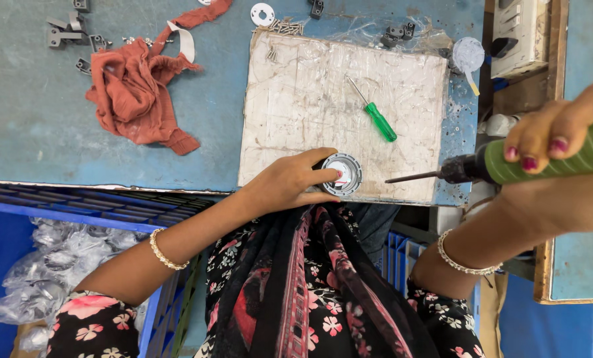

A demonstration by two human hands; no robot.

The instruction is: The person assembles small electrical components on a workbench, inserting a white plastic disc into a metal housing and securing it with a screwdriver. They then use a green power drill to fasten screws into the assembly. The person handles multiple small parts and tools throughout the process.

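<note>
My left hand (288, 182) grips a small round grey part with a white and red centre (344, 174), holding it down on the near edge of a worn white board (309, 99). My right hand (558, 129) holds a green powered screwdriver (548, 159). Its thin bit (412, 177) points left toward the round part and stops a short way from it. A small green-handled screwdriver (376, 114) lies loose on the board above the round part.
A rust-red rag (137, 86) lies on the blue-grey table (31, 113) at left, with small dark metal brackets (67, 30) and loose screws (286, 28) near the far edge. A blue crate with bagged parts (51, 265) stands at lower left. A power strip (518, 33) sits at upper right.
</note>
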